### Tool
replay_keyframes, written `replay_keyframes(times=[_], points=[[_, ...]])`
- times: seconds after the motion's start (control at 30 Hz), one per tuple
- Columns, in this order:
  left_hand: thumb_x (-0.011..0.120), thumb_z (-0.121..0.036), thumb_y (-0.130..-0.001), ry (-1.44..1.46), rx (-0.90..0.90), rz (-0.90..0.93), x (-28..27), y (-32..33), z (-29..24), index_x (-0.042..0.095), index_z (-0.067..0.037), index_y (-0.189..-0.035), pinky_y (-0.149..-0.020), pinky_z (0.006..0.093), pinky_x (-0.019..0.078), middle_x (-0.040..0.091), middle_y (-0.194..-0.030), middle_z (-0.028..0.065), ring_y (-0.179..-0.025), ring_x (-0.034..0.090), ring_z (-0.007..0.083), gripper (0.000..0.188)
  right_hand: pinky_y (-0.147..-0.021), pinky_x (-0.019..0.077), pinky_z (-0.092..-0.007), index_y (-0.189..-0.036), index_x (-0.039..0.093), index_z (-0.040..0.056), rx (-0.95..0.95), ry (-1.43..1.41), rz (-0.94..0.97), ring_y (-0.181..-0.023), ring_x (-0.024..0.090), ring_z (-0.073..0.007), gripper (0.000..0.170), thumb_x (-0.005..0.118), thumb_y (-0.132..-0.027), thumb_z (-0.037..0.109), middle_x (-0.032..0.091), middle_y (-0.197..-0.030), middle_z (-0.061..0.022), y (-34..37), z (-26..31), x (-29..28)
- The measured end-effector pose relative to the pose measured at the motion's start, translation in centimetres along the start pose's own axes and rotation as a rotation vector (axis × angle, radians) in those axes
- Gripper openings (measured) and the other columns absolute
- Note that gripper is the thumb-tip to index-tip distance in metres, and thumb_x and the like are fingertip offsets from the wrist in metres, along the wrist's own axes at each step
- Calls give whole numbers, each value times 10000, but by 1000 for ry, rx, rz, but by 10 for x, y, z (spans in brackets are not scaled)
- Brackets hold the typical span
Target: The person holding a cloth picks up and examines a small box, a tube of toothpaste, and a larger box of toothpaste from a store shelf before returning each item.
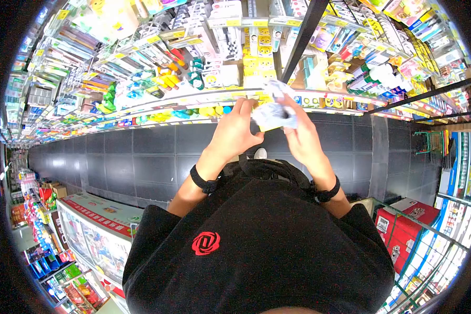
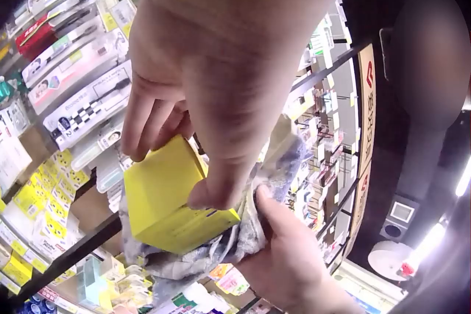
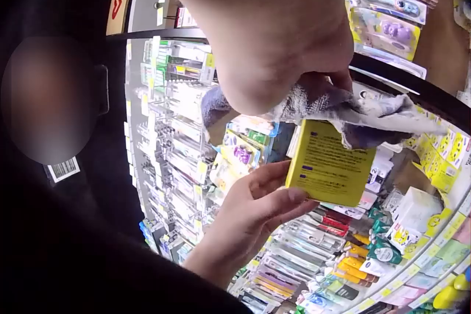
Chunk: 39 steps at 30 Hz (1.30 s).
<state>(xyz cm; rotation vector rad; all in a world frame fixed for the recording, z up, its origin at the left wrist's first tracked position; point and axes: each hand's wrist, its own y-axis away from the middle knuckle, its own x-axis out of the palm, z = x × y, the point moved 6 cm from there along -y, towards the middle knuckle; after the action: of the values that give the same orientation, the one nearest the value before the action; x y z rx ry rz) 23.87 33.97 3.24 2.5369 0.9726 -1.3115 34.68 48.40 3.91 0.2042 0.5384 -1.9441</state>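
Observation:
My left hand (image 1: 233, 131) grips a yellow box (image 2: 165, 196) between thumb and fingers, in front of the shelf. In the right wrist view the box (image 3: 331, 163) shows a side with small dark print. My right hand (image 1: 303, 136) holds a crumpled grey-and-white cloth (image 1: 273, 115), which lies against the box. From the left wrist view, the cloth (image 2: 283, 159) wraps around the underside and far side of the box, with the right thumb on it. The right fingers are partly hidden behind the cloth.
Shelves of packaged goods stretch across the front, with small yellow boxes (image 1: 266, 51) and toothbrush packs (image 2: 88, 100). A dark upright post (image 1: 304, 39) stands before the shelf. Behind are a white display chest (image 1: 97, 220) and a red box (image 1: 403, 240). Dark tiled floor (image 1: 152, 157) lies below.

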Motion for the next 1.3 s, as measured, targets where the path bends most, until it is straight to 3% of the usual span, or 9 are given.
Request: replay_keyframes(times=[0.07, 0.17, 0.33, 0.57, 0.7, 0.77, 0.8, 0.9, 1.3], points=[[840, -166, -639, 99, 28, 10, -7, 3, -1, 515, -14, -1273, -865, 424, 543, 588, -1161, 192, -1029, 631, 395, 728, -1147, 371, -460, -1383, 540, 66, -259, 448, 143, -1401, 434, -348, 546, 661, -851, 78, 514, -1445, -157, -1, 17, 12], [892, -195, -600, 258, -12, 20, -11, 4, 3, 511, -19, -1289, -845, 403, 530, 603, -1146, 188, -1027, 636, 383, 807, -1170, 335, -507, -1338, 582, 92, -316, 563, 295, -1437, 359, -350, 564, 706, -788, 88, 499, -1463, -117, 0, 20, 24], [921, -212, -587, 337, -47, 88, -1, 8, 15, 510, 4, -1276, -842, 404, 525, 615, -1140, 205, -999, 643, 368, 830, -1184, 286, -551, -1303, 602, 98, -358, 588, 474, -1434, 372, -244, 528, 719, -788, 116, 516, -1457, -17, 2, 27, 30], [872, -159, -617, 339, -30, 39, 0, 12, 18, 533, 26, -1232, -890, 395, 508, 616, -1124, 208, -1018, 629, 378, 727, -1163, 351, -485, -1285, 612, 103, -373, 584, 385, -1416, 407, -256, 483, 696, -809, 106, 519, -1461, -20, -4, 10, 35], [837, -142, -647, 302, -38, 82, 3, 10, 13, 542, 14, -1226, -886, 406, 514, 611, -1123, 196, -1006, 633, 370, 667, -1055, 461, -404, -1254, 608, 22, -189, 293, 203, -1281, 542, -315, 381, 621, -881, 100, 603, -1347, -102, -12, -18, 19], [821, -113, -650, 136, -22, 199, 10, 11, 11, 506, -22, -1275, -858, 456, 536, 591, -1190, 205, -1013, 635, 414, 706, -961, 489, -370, -1217, 624, -11, 225, -130, 302, -1109, 623, -255, 304, 582, -952, 131, 651, -1224, -138, -10, -57, 17], [821, -113, -650, 137, -21, 201, 11, 12, 11, 506, -22, -1275, -858, 456, 536, 591, -1190, 205, -1013, 635, 414, 706, -884, 493, -327, -1195, 633, -32, 291, -255, 302, -958, 618, -171, 294, 554, -1000, 173, 675, -1098, -116, -9, -64, 17], [803, -93, -656, 84, 74, 212, 13, 15, 5, 487, -33, -1297, -842, 471, 546, 577, -1210, 211, -987, 638, 425, 717, -873, 496, -305, -1200, 632, -35, 353, -363, 342, -946, 601, -125, 303, 559, -1008, 188, 684, -1048, -68, -5, -89, 25], [810, -111, -666, 57, 129, 331, 18, 21, 6, 479, -50, -1335, -844, 450, 566, 558, -1299, 191, -1011, 653, 407, 749, -769, 499, -313, -1079, 664, -65, 363, -85, 453, -802, 604, -128, 364, 607, -980, 281, 699, -866, -72, -8, -97, 40]])
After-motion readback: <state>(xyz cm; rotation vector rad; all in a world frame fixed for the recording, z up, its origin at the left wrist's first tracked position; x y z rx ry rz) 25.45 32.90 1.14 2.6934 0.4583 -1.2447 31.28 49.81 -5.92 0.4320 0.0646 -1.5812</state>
